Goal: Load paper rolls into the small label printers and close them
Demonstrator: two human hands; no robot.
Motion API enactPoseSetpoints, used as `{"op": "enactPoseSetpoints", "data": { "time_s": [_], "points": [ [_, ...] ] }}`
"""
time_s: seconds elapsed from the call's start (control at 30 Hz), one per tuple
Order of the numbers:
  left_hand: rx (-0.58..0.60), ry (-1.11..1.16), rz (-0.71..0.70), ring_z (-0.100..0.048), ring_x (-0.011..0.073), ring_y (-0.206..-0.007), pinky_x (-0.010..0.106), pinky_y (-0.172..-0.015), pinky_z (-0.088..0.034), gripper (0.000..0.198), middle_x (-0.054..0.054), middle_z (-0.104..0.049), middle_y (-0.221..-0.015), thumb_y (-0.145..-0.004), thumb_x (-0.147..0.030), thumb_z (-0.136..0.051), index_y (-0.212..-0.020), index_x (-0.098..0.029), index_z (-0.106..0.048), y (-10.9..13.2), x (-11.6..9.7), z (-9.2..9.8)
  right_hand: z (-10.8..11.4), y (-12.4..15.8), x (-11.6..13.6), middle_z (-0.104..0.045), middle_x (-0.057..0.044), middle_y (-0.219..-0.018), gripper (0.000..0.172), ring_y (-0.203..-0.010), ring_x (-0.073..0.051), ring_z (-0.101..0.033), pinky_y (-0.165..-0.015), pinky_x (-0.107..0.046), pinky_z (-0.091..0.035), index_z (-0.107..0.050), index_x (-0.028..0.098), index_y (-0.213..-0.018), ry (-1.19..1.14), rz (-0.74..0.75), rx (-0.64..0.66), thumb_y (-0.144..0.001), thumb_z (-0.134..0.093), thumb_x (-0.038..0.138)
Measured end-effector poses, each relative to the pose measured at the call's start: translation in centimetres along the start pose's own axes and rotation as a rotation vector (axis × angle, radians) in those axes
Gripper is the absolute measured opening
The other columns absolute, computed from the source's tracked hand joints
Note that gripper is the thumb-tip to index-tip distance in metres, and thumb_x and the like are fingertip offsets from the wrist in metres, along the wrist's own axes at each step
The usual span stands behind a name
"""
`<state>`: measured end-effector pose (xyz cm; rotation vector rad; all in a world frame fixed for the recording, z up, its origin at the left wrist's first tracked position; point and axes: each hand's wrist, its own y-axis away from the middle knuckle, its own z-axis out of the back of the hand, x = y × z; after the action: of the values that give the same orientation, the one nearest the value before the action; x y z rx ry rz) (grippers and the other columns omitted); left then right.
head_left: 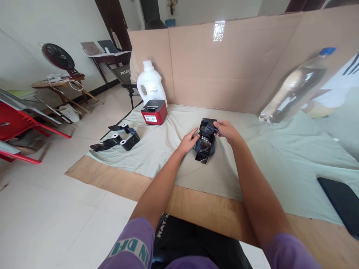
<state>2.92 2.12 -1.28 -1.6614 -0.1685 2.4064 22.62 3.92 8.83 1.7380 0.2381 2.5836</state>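
Observation:
A small dark printer (206, 144) sits on the pale cloth (157, 149) in front of me, its lid raised. A strip of shiny black ribbon (204, 151) hangs over its front. My left hand (189, 141) rests against the printer's left side, fingers curled on it. My right hand (228, 130) pinches the ribbon's upper end beside the raised lid.
A red and black printer (154, 111) and a white jug (150, 84) stand at the back left. Two black ribbon rolls (120, 138) lie at the cloth's left edge. A clear bottle (297, 87) leans on the cardboard wall (218, 67). A black phone (343, 203) lies right.

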Motion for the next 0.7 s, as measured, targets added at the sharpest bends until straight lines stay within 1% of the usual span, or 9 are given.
{"op": "enactPoseSetpoints", "data": {
  "time_s": [0.17, 0.23, 0.3, 0.37, 0.43, 0.47, 0.53, 0.6, 0.7],
  "points": [
    [0.008, 0.014, -0.017, -0.052, 0.0126, -0.066, 0.027, -0.073, -0.049, 0.059, -0.001, -0.057, -0.074, -0.095, -0.044, -0.054, -0.146, -0.017, -0.05, 0.2, 0.0, 0.0, -0.4, 0.5, 0.8, -0.057, -0.002, -0.063, 0.032, -0.047, -0.009, -0.051, -0.043, -0.02, -0.036, -0.056, 0.017, -0.078, -0.105, 0.032, 0.029, -0.094, -0.057, 0.045],
    [-0.024, 0.046, -0.045, -0.051, 0.0126, -0.065, 0.026, -0.07, -0.049, 0.055, -0.001, -0.057, -0.072, -0.096, -0.045, -0.052, -0.142, -0.015, -0.054, 0.4, -0.4, 0.2, -0.5, 0.7, 1.1, -0.053, 0.001, -0.06, 0.031, -0.045, -0.009, -0.048, -0.043, -0.02, -0.035, -0.054, 0.018, -0.08, -0.133, 0.061, 0.028, -0.094, -0.055, 0.046],
    [-0.113, 0.075, -0.102, -0.05, 0.0125, -0.065, 0.025, -0.068, -0.048, 0.049, 0.0, -0.056, -0.071, -0.098, -0.045, -0.047, -0.134, -0.014, -0.061, 0.5, -1.4, 0.8, -0.6, 1.0, 1.5, -0.049, 0.003, -0.057, 0.03, -0.042, -0.008, -0.045, -0.042, -0.02, -0.032, -0.054, 0.019, -0.081, -0.142, 0.105, 0.036, -0.095, -0.053, 0.045],
    [-0.261, 0.068, -0.183, -0.051, 0.0122, -0.067, 0.024, -0.068, -0.047, 0.045, 0.001, -0.056, -0.074, -0.099, -0.046, -0.045, -0.124, -0.015, -0.065, 0.7, -3.0, 1.7, -0.8, 1.4, 2.2, -0.045, 0.004, -0.057, 0.029, -0.041, -0.008, -0.041, -0.041, -0.02, -0.029, -0.055, 0.019, -0.083, -0.136, 0.148, 0.052, -0.096, -0.052, 0.044],
    [-0.365, 0.013, -0.276, -0.053, 0.0122, -0.071, 0.023, -0.067, -0.046, 0.041, 0.003, -0.059, -0.082, -0.098, -0.046, -0.048, -0.122, -0.017, -0.065, 1.0, -4.9, 2.7, -0.9, 2.1, 3.2, -0.044, 0.004, -0.058, 0.029, -0.041, -0.007, -0.038, -0.041, -0.021, -0.027, -0.057, 0.018, -0.085, -0.118, 0.181, 0.066, -0.096, -0.052, 0.045],
    [-0.368, -0.029, -0.324, -0.054, 0.0124, -0.075, 0.022, -0.067, -0.046, 0.041, 0.004, -0.06, -0.088, -0.097, -0.046, -0.05, -0.124, -0.019, -0.063, 1.3, -5.8, 3.1, -1.0, 2.5, 3.7, -0.044, 0.004, -0.059, 0.03, -0.042, -0.007, -0.038, -0.042, -0.021, -0.028, -0.058, 0.018, -0.087, -0.107, 0.193, 0.073, -0.096, -0.053, 0.047],
    [-0.296, -0.137, -0.413, -0.058, 0.0134, -0.083, 0.022, -0.069, -0.048, 0.047, 0.006, -0.062, -0.105, -0.095, -0.047, -0.055, -0.135, -0.022, -0.057, 2.0, -7.2, 3.8, -1.3, 3.4, 4.7, -0.046, 0.003, -0.063, 0.032, -0.044, -0.007, -0.037, -0.043, -0.021, -0.029, -0.059, 0.019, -0.09, -0.089, 0.218, 0.093, -0.095, -0.053, 0.05],
    [-0.232, -0.246, -0.485, -0.06, 0.0154, -0.095, 0.025, -0.076, -0.05, 0.055, 0.009, -0.058, -0.125, -0.095, -0.047, -0.056, -0.144, -0.025, -0.048, 2.8, -7.9, 4.3, -1.6, 4.3, 5.5, -0.051, 0.001, -0.07, 0.033, -0.049, -0.008, -0.042, -0.046, -0.021, -0.033, -0.059, 0.02, -0.092, -0.067, 0.239, 0.125, -0.095, -0.052, 0.052],
    [-0.277, -0.356, -0.595, -0.057, 0.0201, -0.118, 0.033, -0.097, -0.049, 0.049, 0.011, -0.052, -0.14, -0.099, -0.043, -0.051, -0.145, -0.026, -0.049, 4.1, -7.8, 4.7, -2.2, 5.4, 6.2, -0.057, -0.001, -0.082, 0.033, -0.063, -0.01, -0.054, -0.056, -0.02, -0.043, -0.057, 0.021, -0.091, 0.005, 0.299, 0.187, -0.095, -0.05, 0.053]
  ]
}}
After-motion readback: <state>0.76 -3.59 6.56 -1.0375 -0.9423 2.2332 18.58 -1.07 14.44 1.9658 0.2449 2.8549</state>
